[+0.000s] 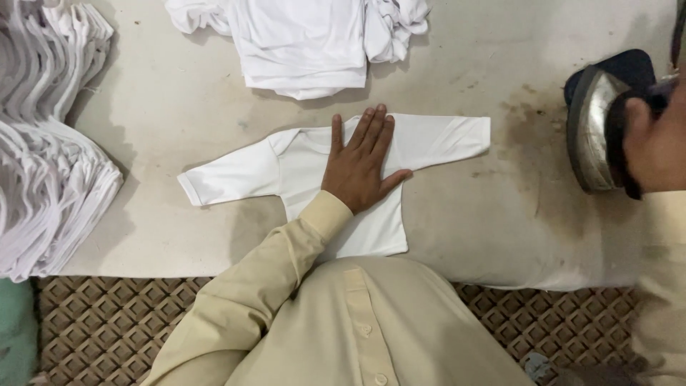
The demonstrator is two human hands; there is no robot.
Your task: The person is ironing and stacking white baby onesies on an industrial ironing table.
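Near the front edge of the bench (179, 114), at its middle, one small white long-sleeved shirt (371, 221) lies flat with both sleeves stretched out to the sides. One left hand (359, 166) rests palm down on the chest of the shirt; its fingers (373, 132) are straight and lie close together, the thumb held out to the side, and they grip nothing, only press on the cloth.

Toward the right edge of the bench, one iron (597, 129) is tipped so that its metal sole faces left. The right hand (654, 143) is closed around the iron's dark handle, the fingers curled about it; most of this hand is cut off by the picture's edge.

Two heaps of white clothes can be counted besides. One stack of folded clothes (50, 143) fills the left edge of the bench, its many layers fanned out. One looser pile of white clothes (307, 43) sits at the back edge, just behind the flat shirt and apart from it. Brown scorch stains (529, 129) mark the bench cover beside the iron.
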